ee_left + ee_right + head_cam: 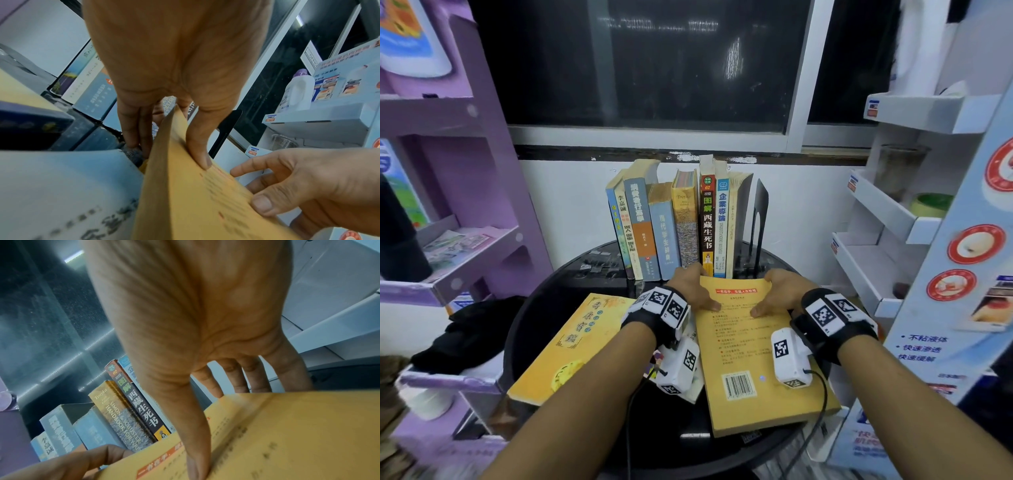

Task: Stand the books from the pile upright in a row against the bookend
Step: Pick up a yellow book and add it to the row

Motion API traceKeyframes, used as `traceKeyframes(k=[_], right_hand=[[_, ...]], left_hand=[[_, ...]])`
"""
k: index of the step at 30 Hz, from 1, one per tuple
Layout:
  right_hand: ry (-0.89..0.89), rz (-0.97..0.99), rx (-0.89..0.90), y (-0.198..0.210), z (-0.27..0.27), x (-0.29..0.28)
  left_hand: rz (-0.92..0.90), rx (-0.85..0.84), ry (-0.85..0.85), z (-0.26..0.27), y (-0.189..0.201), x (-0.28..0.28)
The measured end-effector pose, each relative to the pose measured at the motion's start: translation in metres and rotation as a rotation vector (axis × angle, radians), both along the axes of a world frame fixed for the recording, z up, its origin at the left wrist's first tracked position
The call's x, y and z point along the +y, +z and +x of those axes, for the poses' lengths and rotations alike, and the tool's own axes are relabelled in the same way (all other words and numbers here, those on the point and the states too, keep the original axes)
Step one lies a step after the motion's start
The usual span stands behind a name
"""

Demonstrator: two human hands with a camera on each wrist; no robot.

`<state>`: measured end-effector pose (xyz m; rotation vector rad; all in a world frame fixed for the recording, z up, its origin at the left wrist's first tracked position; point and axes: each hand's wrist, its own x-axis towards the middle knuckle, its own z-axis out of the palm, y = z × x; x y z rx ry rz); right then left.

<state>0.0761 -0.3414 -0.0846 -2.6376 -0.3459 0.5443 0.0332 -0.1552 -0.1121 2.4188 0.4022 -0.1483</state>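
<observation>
A yellow book [753, 346] lies back cover up on the round black table [524, 329], its far end tilted up a little. My left hand [690, 291] grips its far left corner, thumb on the cover [197, 152] and fingers underneath. My right hand [779, 291] grips the far right corner the same way, thumb on top [195, 443]. Behind them several books [681, 222] stand upright in a row against the black bookend [756, 222]. A second yellow book [575, 342] lies flat at the left, with a white book [61, 194] beside it.
A purple shelf unit [448, 171] stands at the left with dark cloth [472, 329] below it. A white display rack [900, 205] with bottles [298, 91] stands at the right. A dark window [654, 61] fills the wall behind.
</observation>
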Motion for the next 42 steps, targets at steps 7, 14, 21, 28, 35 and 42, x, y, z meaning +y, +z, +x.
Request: traceKeyframes(k=[7, 14, 21, 28, 35, 42], right_hand=[[-0.058, 0.154, -0.083, 0.012, -0.001, 0.002], [-0.111, 0.447, -0.170, 0.036, -0.004, 0.002], [-0.097, 0.670, -0.351, 0.061, -0.009, -0.002], [-0.014, 0.821, -0.471, 0.067, -0.017, -0.009], [0.150, 0.823, -0.386, 0.078, -0.025, -0.019], [0.249, 0.785, -0.235, 0.090, -0.040, -0.009]], left_hand=[[-0.242, -0.197, 0.058, -0.005, 0.017, 0.005], [-0.672, -0.448, 0.101, -0.010, 0.033, 0.010], [-0.956, -0.611, 0.101, -0.010, 0.047, 0.009], [-0.987, -0.710, -0.034, -0.014, 0.076, 0.012], [-0.892, -0.718, -0.213, -0.024, 0.096, 0.026], [-0.824, -0.678, -0.258, -0.022, 0.100, 0.037]])
